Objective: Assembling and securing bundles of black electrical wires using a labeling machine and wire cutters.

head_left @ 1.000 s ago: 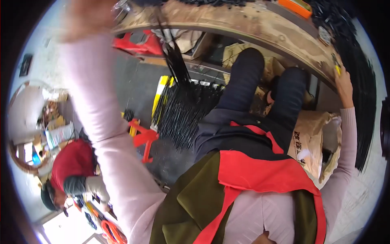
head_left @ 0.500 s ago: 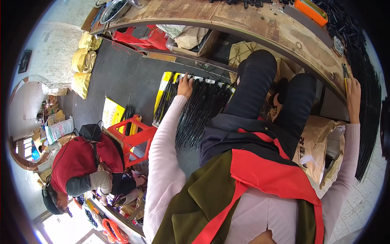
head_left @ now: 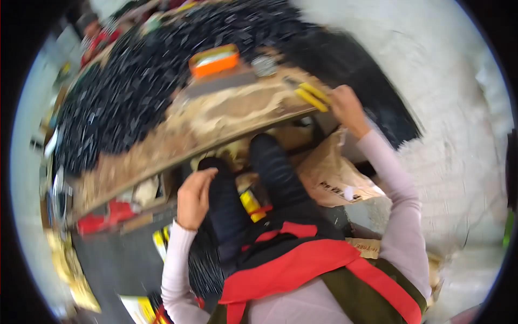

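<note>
My right hand (head_left: pixel 349 108) reaches to the right end of the worktable, beside yellow-handled pliers (head_left: pixel 312 97) and a thick bundle of long thin black strips (head_left: pixel 367 81). Its fingers bend down at the near ends of these strips; motion blur hides whether they grip any. My left hand (head_left: pixel 194 198) is over my left knee, just short of the table's front edge. Its fingers are stretched loosely to the right, and nothing shows in them. The pliers lie on the wooden tabletop (head_left: pixel 237 110), their dark jaws pointing away to the left.
A heap of short black pieces (head_left: pixel 135 86) covers the table's far and left side. An orange box (head_left: pixel 215 60) and a small clear container (head_left: pixel 264 66) stand behind the bare wood. A brown paper sack (head_left: pixel 337 173) is by my right leg. Another person (head_left: pixel 100 40) is at far left.
My view has swung right toward the tabletop, blurring the picture. My left hand has come off the black strips on the floor and up to my knee. My right hand remains by the pliers.
</note>
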`<action>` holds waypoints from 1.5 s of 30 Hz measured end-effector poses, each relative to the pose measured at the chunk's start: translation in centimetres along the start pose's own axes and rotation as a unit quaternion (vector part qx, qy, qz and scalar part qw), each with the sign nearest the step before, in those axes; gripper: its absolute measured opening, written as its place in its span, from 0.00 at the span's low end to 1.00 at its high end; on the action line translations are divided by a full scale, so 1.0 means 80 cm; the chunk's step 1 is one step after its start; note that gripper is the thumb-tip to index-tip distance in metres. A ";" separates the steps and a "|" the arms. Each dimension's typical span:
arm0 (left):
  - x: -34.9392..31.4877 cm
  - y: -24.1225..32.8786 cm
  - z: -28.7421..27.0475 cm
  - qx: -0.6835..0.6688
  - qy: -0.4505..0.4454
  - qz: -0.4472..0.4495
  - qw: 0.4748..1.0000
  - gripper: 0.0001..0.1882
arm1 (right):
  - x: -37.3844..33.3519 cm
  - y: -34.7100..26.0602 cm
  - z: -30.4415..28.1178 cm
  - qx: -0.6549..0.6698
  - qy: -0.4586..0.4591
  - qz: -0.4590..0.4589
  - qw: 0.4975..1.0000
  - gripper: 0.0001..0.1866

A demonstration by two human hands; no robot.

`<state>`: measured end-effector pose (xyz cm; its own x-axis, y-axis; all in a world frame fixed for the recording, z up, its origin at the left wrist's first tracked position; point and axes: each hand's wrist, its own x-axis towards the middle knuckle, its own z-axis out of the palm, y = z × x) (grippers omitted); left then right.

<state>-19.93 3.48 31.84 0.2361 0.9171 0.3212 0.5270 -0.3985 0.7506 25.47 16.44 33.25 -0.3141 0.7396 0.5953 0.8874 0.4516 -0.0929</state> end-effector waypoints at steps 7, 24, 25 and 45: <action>0.032 0.069 0.114 -0.021 -0.238 0.181 0.954 0.10 | -0.045 0.062 -0.073 0.018 -0.126 0.176 0.976 0.06; 0.021 0.084 0.183 -0.021 -0.326 0.062 0.943 0.11 | 0.063 0.189 -0.047 0.004 -0.208 0.187 0.960 0.14; 0.018 0.083 0.182 -0.018 -0.323 0.062 0.944 0.11 | 0.073 0.192 -0.054 0.049 -0.233 0.185 0.953 0.17; -0.053 0.020 0.124 -0.050 -0.273 0.042 0.960 0.12 | 0.100 0.186 -0.045 0.242 -0.252 0.429 0.833 0.13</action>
<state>-12.03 -1.13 25.95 0.6808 0.7306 0.0525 0.4138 -0.4427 0.7955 37.39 27.31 39.53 0.1561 0.9540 -0.2560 0.6562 -0.2939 -0.6950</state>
